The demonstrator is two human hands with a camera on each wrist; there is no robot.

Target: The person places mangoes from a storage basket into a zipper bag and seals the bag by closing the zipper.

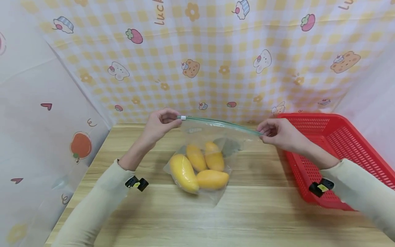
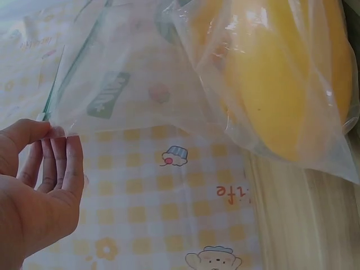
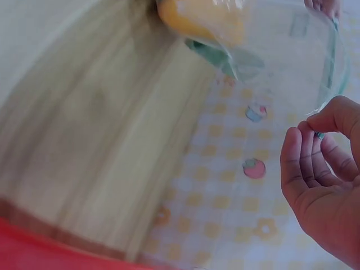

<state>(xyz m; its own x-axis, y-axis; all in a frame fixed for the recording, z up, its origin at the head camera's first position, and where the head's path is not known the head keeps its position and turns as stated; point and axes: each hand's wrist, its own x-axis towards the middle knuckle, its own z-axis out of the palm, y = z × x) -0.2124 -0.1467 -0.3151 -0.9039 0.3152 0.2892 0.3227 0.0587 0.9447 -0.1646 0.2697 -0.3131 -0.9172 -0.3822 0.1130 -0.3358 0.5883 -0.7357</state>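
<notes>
A clear zip bag (image 1: 197,132) with a green seal strip hangs between both hands, several yellow mangoes (image 1: 184,173) lying in its lower part. My left hand (image 1: 158,125) pinches the bag's top left corner, right beside the white slider (image 1: 183,117). At the opposite top corner, my right hand (image 1: 279,134) pinches the green strip between thumb and fingers. In the left wrist view the left thumb and fingertips meet at the bag's corner, with a mango (image 2: 281,73) seen through the plastic. The right wrist view shows the right hand (image 3: 329,163) at the strip's end.
A red plastic basket (image 1: 299,181) stands on the right of the wooden table (image 1: 148,216), partly behind the right forearm. A checked cloth (image 1: 216,51) with cartoon prints hangs behind the table, and a white printed sheet (image 1: 46,137) covers the left side.
</notes>
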